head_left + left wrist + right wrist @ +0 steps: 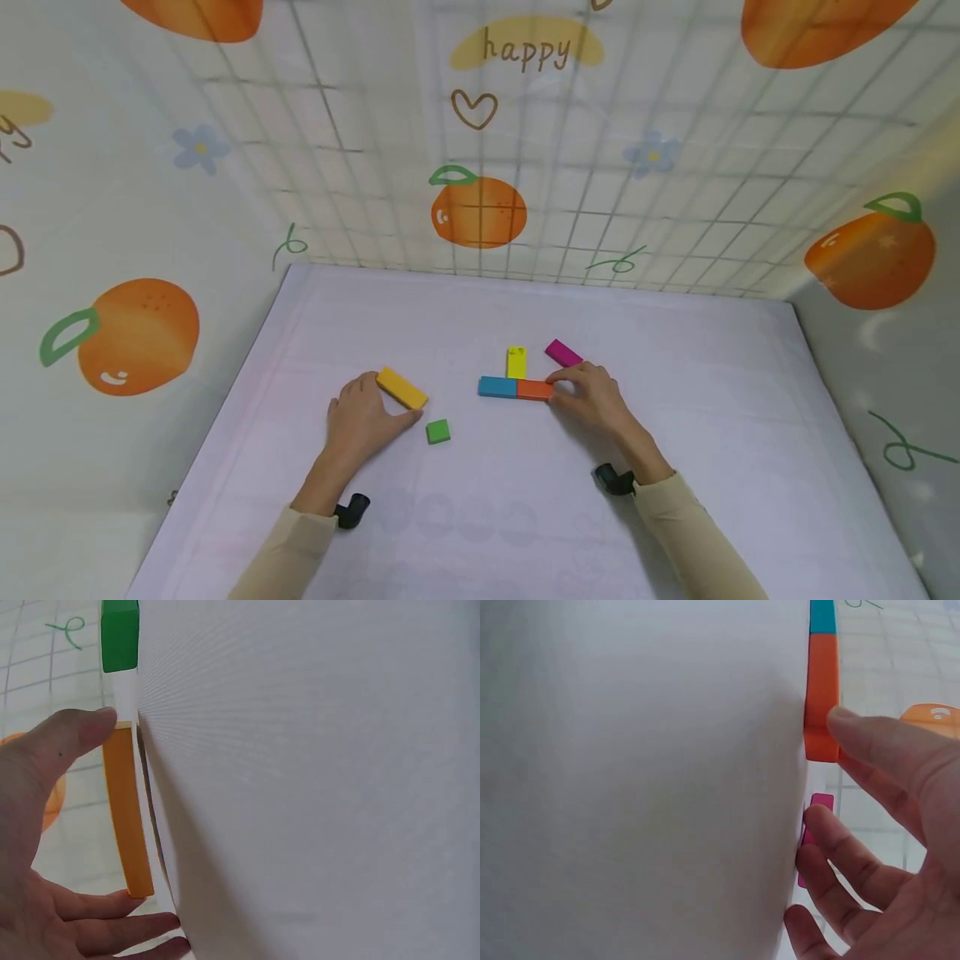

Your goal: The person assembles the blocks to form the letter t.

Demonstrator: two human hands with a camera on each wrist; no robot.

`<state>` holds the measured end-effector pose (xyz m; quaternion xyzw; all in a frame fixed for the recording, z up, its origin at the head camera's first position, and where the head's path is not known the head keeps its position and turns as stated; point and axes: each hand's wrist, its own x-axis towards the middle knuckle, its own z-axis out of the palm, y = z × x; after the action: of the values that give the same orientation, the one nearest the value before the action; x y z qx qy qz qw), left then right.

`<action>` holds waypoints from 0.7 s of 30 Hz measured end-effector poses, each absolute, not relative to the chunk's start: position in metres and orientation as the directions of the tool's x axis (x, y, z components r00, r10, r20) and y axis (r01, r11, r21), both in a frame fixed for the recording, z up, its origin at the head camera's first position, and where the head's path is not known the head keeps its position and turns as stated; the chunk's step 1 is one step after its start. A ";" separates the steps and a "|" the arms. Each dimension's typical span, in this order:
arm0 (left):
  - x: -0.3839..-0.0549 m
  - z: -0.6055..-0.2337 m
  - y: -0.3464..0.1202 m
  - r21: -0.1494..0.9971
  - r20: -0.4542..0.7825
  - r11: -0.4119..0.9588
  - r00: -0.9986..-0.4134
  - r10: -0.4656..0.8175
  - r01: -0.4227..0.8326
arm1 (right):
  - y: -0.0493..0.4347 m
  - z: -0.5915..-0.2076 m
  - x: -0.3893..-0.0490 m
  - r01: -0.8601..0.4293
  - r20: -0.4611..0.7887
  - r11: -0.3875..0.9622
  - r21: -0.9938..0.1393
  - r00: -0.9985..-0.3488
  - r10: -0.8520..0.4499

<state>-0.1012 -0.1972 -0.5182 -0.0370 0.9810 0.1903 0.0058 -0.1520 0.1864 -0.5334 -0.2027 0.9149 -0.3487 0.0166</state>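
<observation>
Patterned wall [360, 196]: pale, with fruit prints [480, 217], it rose beyond the far edge of the white surface [712, 392] on which we saw six coloured blocks.
Left hand [362, 421]: its thumb met one end of the orange-yellow block [402, 388] and its index finger the other; we judged the fingers clamped lengthwise so that both ends were controlled and the broad top was uncovered.
Orange-yellow block: aslant on the left, it lay well apart from the row; we could not tell whether it was slightly raised.
Green block [438, 431]: small and squarish, it lay just beside the left thumb, on our side of it.
Right hand [596, 400]: thumb and index finger pinched the outer end of the red-orange block [535, 390] — a grip that, we thought, steadied it and kept the inner end free of fingers. Its other fingers were spread apart.
Row: the blue block [498, 387] and the red-orange block lay end to end, touching, in one straight line, as though deliberately squared up.
Yellow block [517, 362]: set crosswise beyond the row, its near end seemed to meet the seam — centred there, we supposed, by intent.
Magenta block [564, 353]: slanted, close to the right fingers; we could not tell whether they touched it.
Wrist cameras [352, 511]: one black unit sat at each wrist, placed, we presumed, to watch the fingers.
</observation>
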 end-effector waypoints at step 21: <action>-0.107 -0.517 -0.188 0.455 0.059 0.866 -0.978 0.201 0.206 | 0.186 -0.532 -0.152 -0.346 0.104 0.673 -0.653 -0.922 -0.373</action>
<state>-0.1068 -0.1880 -0.5174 0.1052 0.9660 0.2360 -0.0050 -0.1518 0.1856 -0.5323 -0.1967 0.9144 -0.3532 0.0189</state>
